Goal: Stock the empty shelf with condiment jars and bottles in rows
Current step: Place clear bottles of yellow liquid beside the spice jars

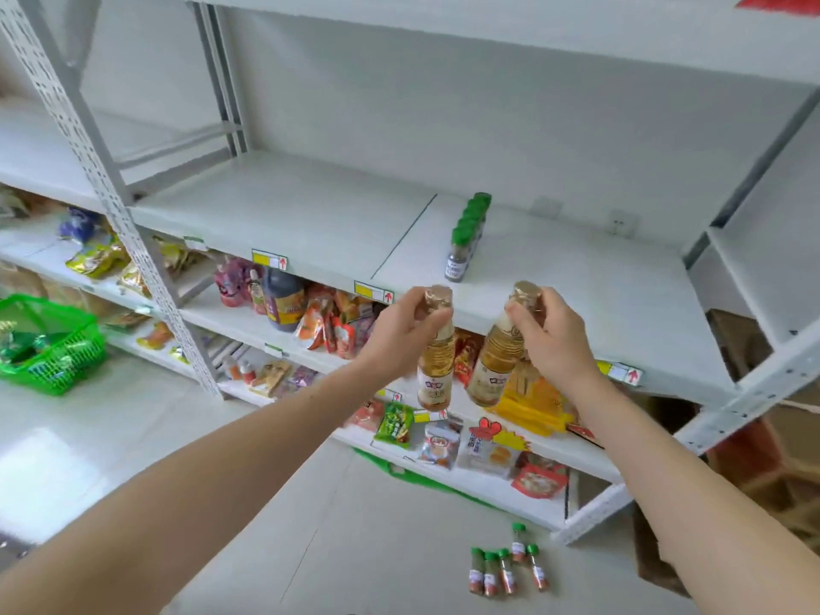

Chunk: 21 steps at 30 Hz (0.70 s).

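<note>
**Two amber bottles held at the front edge of the grey shelf**

The left hand (401, 324) grips the gold cap of one amber bottle (436, 366), fingers curled round the neck; the bottle hangs upright below the hand, in front of the shelf edge. The right hand (548, 335) grips the cap of a second amber bottle (494, 361) in the same way, and this bottle tilts with its base swung to the left, near the first. Both bottles are in the air, touching no surface.

The grey shelf (288, 206) behind them carries one row of green-capped jars (468, 233), running from near to far, right of the seam in the shelf board. Yellow price tags (373, 291) sit along its front edge.

The lower shelves (248, 321) hold a dark sauce bottle (283, 299) and mixed snack packets (labels too blurred to read). On the floor (133, 437), near right, stand five small green-capped spice bottles (506, 565) in a loose cluster. A green basket (49, 344) with packets in it sits at far left on the floor. Brown cartons (763, 459) stand at the right beyond the shelf frame.
</note>
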Each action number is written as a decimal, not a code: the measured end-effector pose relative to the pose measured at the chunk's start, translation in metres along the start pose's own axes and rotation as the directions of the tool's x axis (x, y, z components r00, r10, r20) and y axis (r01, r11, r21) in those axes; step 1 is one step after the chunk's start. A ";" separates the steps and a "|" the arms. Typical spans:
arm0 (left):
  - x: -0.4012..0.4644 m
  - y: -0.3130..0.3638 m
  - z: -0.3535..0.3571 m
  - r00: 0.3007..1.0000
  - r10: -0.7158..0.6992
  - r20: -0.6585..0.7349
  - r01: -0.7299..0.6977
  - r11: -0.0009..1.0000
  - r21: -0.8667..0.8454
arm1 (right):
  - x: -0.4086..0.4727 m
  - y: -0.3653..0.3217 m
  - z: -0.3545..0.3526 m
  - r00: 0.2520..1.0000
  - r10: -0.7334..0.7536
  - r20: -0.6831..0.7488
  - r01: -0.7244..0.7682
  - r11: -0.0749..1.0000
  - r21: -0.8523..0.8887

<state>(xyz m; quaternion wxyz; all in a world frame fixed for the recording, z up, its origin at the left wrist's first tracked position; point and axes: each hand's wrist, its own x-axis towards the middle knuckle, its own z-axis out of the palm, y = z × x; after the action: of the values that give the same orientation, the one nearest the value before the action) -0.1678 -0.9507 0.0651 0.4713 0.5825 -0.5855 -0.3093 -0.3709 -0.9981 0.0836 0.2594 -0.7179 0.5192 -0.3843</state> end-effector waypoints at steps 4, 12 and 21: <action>0.066 0.000 0.009 0.994 0.039 0.103 -0.039 0.999 -0.005 | 0.055 0.012 -0.005 0.995 0.041 -0.088 -0.041 0.999 0.003; 0.174 0.008 0.038 0.969 0.128 0.211 -0.115 0.991 -0.072 | 0.164 0.044 -0.020 0.986 0.058 -0.154 -0.063 0.997 -0.034; 0.272 0.019 0.067 0.970 0.110 0.218 -0.164 0.955 0.248 | 0.268 0.094 -0.021 0.994 0.030 -0.101 -0.033 0.999 -0.037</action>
<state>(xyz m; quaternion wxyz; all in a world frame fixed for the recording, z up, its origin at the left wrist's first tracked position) -0.2030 -1.2259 0.1103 0.3482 0.5636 -0.7053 -0.2524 -0.3952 -1.2811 0.0993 0.2252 -0.6942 0.5501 -0.4058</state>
